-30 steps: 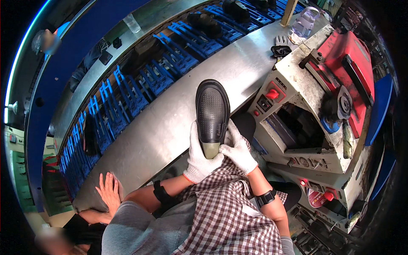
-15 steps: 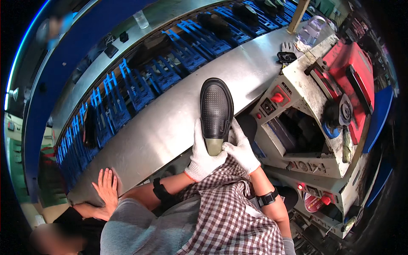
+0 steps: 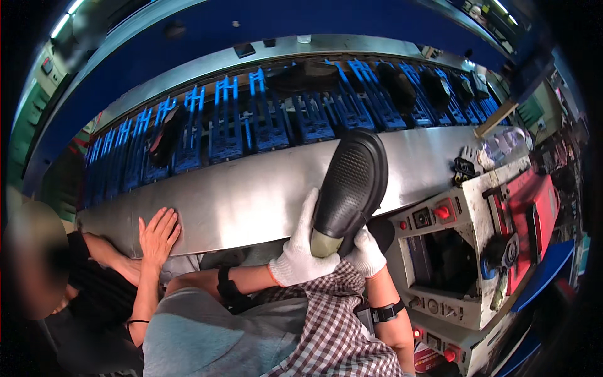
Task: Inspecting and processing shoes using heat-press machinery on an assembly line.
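A black shoe (image 3: 349, 183) with a dimpled upper and thick sole rim is held in front of me, toe pointing away and leaning right. An olive-green shoe last (image 3: 326, 244) shows at its opening. My left hand (image 3: 299, 256), in a white knit glove, grips the last and the shoe's left side, thumb across the lower end. My right hand (image 3: 365, 254), gloved likewise, is closed at the right side near the heel; part of its fingers are hidden behind the shoe. The shoe is raised, its toe overlapping the view of the metal table edge (image 3: 251, 217).
Beyond the metal ledge runs a conveyor of blue racks (image 3: 229, 135) carrying several dark shoes (image 3: 396, 85). A white machine with red knobs (image 3: 443, 212) stands close at right. At left, a co-worker's hand (image 3: 158, 235) rests on the ledge. Dark gloves (image 3: 466, 166) lie at the far right.
The shoe has tipped to the right and shows more of its left side. My right hand has shifted behind its heel. The view has turned left, bringing more of the co-worker in.
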Motion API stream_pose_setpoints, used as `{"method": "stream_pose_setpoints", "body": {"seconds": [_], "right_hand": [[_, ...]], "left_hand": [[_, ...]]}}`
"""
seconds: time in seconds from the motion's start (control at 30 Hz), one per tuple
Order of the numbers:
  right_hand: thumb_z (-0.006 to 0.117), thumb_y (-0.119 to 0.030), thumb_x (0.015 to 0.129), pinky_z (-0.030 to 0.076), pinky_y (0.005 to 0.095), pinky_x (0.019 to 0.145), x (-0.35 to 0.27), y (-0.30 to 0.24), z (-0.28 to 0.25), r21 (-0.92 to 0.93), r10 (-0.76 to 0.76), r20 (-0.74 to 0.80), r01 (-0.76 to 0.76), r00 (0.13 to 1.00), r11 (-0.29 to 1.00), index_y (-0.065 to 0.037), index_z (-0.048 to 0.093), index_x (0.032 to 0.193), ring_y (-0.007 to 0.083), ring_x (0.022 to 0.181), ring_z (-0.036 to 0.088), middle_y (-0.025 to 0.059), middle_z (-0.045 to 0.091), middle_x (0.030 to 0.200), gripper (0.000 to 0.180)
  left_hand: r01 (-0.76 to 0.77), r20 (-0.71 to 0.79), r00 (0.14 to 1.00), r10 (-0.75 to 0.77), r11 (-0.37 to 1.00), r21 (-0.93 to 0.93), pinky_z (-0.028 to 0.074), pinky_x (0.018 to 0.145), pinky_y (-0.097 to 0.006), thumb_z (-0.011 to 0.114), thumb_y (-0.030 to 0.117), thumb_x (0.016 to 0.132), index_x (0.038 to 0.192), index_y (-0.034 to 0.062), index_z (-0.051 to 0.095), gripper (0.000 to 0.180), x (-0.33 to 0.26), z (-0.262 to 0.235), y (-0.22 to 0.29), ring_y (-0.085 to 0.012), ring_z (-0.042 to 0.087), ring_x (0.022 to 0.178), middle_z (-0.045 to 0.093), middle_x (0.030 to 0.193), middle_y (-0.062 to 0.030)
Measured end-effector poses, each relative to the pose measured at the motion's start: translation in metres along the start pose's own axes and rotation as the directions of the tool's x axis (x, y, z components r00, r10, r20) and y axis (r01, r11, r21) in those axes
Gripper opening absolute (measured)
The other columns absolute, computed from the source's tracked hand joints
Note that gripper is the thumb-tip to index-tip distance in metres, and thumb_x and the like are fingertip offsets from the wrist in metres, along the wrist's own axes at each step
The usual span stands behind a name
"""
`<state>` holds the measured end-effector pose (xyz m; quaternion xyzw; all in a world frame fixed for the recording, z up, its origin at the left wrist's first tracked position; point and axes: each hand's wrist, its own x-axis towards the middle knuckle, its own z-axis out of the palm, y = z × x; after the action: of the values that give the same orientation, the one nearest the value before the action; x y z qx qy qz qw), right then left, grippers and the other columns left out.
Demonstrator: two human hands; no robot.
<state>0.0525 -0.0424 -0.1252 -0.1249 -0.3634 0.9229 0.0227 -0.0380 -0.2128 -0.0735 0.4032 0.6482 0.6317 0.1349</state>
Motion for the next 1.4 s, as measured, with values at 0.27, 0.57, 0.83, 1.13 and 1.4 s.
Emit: {"method": "stream_pose_setpoints", "body": {"seconds": [0.27,0.57,0.83,1.13,1.4], "right_hand": [[0.088,-0.055,0.076,0.045,0.0464,0.118,-0.001,0.008,0.01,0.326,-0.018,0.116,-0.021,0.993,0.945,-0.004,0.049,0.15,0.0282,0.133,0.058,0.0112,0.06,0.146,0.098],[0.087,-0.061,0.074,0.051,0.0463,0.111,0.009,0.037,0.003,-0.004,0.004,0.027,-0.003,1.0,1.0,-0.001,0.047,0.15,0.0307,0.124,0.064,0.0137,0.063,0.139,0.104],[0.081,-0.031,0.087,0.046,0.0367,0.113,0.011,0.049,-0.003,-0.188,-0.011,-0.029,0.006,1.0,0.982,-0.002,0.041,0.154,0.0217,0.132,0.056,0.0079,0.057,0.147,0.084],[0.063,-0.003,0.084,0.05,0.0351,0.107,0.012,0.047,0.014,-0.127,0.059,-0.073,-0.068,0.996,0.99,-0.002,0.039,0.155,0.02,0.119,0.063,0.01,0.062,0.139,0.075],[0.062,-0.004,0.086,0.05,0.035,0.106,0.008,0.053,0.012,-0.068,0.033,-0.041,-0.035,0.999,0.997,-0.001,0.041,0.154,0.0194,0.119,0.063,0.0101,0.063,0.136,0.072]], "left_hand": [[0.253,0.037,0.967,-0.252,0.934,-0.253,0.045,0.108,-0.036,0.061,0.019,0.103,0.158,-0.004,0.034,0.066,0.019,-0.041,0.011,-0.0243,0.056,0.129,0.049,0.149,-0.019],[0.201,0.079,0.971,-0.223,0.596,-0.778,0.03,0.123,-0.036,0.056,0.016,0.1,0.16,-0.005,0.03,0.068,0.058,-0.053,-0.004,-0.0218,0.041,0.146,0.044,0.158,-0.0164],[0.271,-0.087,0.908,-0.41,0.734,-0.623,0.04,0.115,-0.036,0.056,0.019,0.101,0.153,-0.0012,0.044,0.057,0.045,-0.058,-0.008,-0.0186,0.053,0.13,0.058,0.141,-0.0098],[0.311,-0.158,0.861,-0.484,0.745,-0.59,0.042,0.111,-0.034,0.058,0.024,0.102,0.148,-0.001,0.048,0.053,0.043,-0.059,-0.005,-0.017,0.055,0.125,0.06,0.134,-0.0089],[0.353,-0.141,0.832,-0.537,0.707,-0.612,0.043,0.109,-0.033,0.058,0.025,0.102,0.147,-0.0018,0.049,0.053,0.045,-0.056,0.003,-0.017,0.056,0.122,0.061,0.133,-0.0089]]}}
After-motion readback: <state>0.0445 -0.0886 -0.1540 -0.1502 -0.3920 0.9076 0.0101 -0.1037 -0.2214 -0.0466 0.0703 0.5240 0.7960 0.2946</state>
